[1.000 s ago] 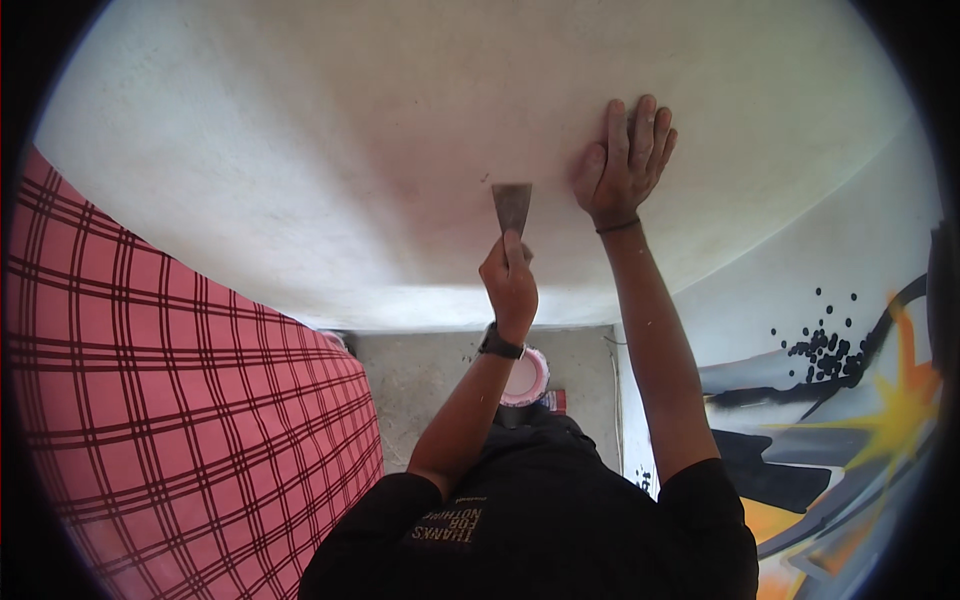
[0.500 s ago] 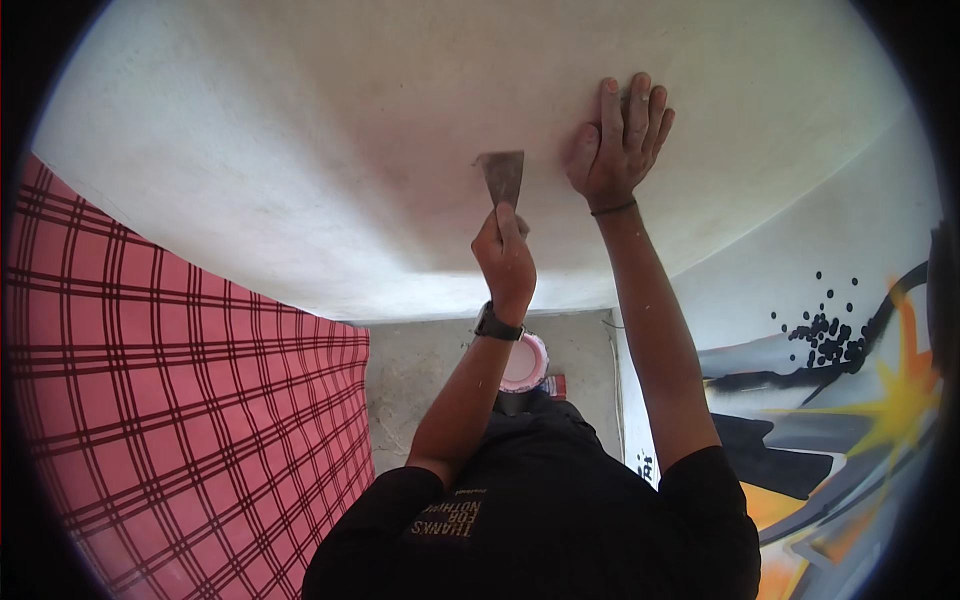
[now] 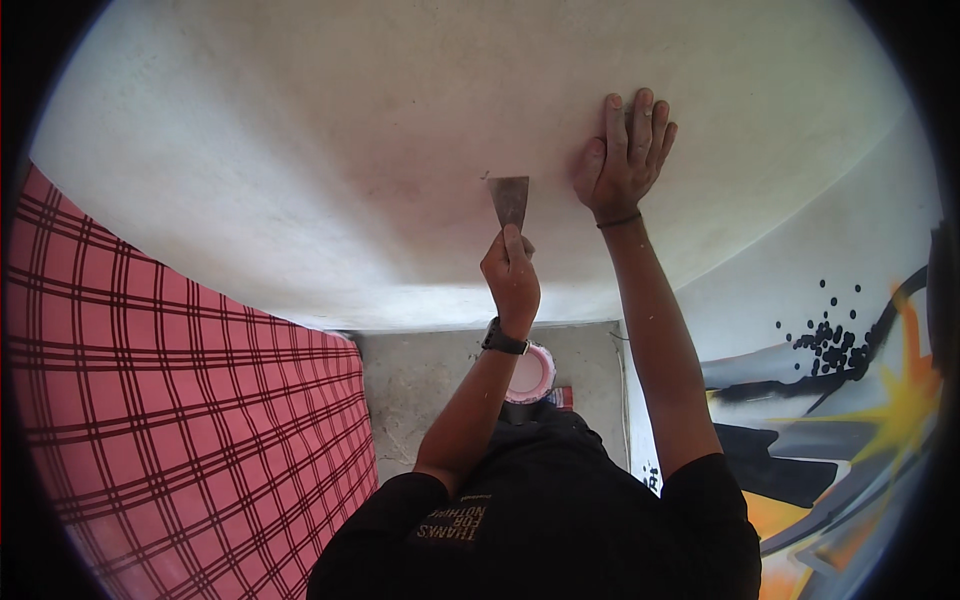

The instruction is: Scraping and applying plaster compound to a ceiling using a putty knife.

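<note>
My left hand (image 3: pixel 513 275) grips a putty knife (image 3: pixel 510 202) by its lower end, thumb along it. The knife's wide grey blade points up and lies against the pale wall (image 3: pixel 400 130), beside a small dark mark. A dark watch sits on my left wrist. Farther right and a little higher, my right hand (image 3: pixel 628 155) rests on the same wall, fingers stretched upward and thumb out. Its fingers look dusty, and a thin dark band circles that wrist.
Below my left forearm stands a round pink-and-white bucket (image 3: pixel 530 374) on the grey floor (image 3: pixel 405 385), with a small red-and-blue package (image 3: pixel 562 398) beside it. A pink checked cloth (image 3: pixel 200 370) hangs on the left. At right is a painted wall (image 3: pixel 810 430).
The putty knife and my left hand have slid slightly down the wall. The whole view has shifted a little; my right hand stays flat on the wall.
</note>
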`<action>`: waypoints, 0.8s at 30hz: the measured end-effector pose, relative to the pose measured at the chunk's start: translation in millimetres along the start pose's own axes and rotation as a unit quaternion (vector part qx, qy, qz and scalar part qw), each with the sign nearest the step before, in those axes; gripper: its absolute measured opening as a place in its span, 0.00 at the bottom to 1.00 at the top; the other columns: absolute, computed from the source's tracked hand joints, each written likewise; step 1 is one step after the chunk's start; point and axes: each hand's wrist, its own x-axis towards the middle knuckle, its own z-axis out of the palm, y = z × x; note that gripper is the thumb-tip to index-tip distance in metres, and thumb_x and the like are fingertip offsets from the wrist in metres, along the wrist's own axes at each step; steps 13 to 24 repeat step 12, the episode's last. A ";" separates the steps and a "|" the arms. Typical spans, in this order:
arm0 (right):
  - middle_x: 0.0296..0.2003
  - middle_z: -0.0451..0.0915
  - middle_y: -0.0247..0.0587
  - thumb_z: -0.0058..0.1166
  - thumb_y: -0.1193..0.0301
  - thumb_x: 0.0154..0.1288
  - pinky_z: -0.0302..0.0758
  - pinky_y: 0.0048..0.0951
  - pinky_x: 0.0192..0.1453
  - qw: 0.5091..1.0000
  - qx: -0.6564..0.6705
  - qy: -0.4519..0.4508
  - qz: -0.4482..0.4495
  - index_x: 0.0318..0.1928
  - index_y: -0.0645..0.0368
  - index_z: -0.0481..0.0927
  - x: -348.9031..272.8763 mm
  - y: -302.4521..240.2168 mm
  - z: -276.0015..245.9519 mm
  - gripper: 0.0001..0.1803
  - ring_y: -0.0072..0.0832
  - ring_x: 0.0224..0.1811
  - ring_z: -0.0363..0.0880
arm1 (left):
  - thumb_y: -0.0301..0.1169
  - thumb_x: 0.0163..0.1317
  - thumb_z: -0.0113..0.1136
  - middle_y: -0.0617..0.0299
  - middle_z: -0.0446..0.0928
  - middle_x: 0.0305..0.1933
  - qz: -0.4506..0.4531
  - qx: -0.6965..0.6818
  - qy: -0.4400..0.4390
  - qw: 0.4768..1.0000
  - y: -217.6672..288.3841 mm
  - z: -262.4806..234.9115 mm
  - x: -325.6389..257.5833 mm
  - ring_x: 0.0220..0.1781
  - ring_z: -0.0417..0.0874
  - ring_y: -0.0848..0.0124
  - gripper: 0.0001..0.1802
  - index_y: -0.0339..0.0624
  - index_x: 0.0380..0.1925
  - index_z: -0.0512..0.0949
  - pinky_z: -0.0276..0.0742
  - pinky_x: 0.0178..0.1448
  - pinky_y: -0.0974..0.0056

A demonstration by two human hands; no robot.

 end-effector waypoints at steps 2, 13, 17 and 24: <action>0.73 0.63 0.51 0.34 0.61 0.75 0.43 0.54 0.81 1.000 0.000 -0.002 0.000 0.68 0.56 0.73 -1.2 3.8 2.1 0.27 0.50 0.79 0.53 | 0.43 0.78 0.44 0.73 0.59 0.17 0.004 0.027 0.014 1.000 -8.0 1.1 -0.7 0.18 0.57 0.83 0.25 0.44 0.20 0.67 0.51 0.22 0.70; 0.73 0.63 0.51 0.34 0.59 0.76 0.42 0.54 0.81 1.000 0.001 -0.006 0.005 0.68 0.56 0.73 -6.5 11.6 0.1 0.27 0.51 0.79 0.53 | 0.37 0.78 0.47 0.66 0.66 0.18 -0.030 0.035 0.004 0.999 -9.6 2.9 -3.4 0.23 0.63 0.77 0.24 0.36 0.21 0.71 0.59 0.28 0.65; 0.73 0.63 0.51 0.34 0.59 0.76 0.42 0.54 0.81 1.000 0.001 -0.006 0.005 0.68 0.56 0.73 -6.5 11.6 0.1 0.27 0.51 0.79 0.53 | 0.37 0.78 0.47 0.66 0.66 0.18 -0.030 0.035 0.004 0.999 -9.6 2.9 -3.4 0.23 0.63 0.77 0.24 0.36 0.21 0.71 0.59 0.28 0.65; 0.73 0.63 0.51 0.34 0.59 0.76 0.42 0.54 0.81 1.000 0.001 -0.006 0.005 0.68 0.56 0.73 -6.5 11.6 0.1 0.27 0.51 0.79 0.53 | 0.37 0.78 0.47 0.66 0.66 0.18 -0.030 0.035 0.004 0.999 -9.6 2.9 -3.4 0.23 0.63 0.77 0.24 0.36 0.21 0.71 0.59 0.28 0.65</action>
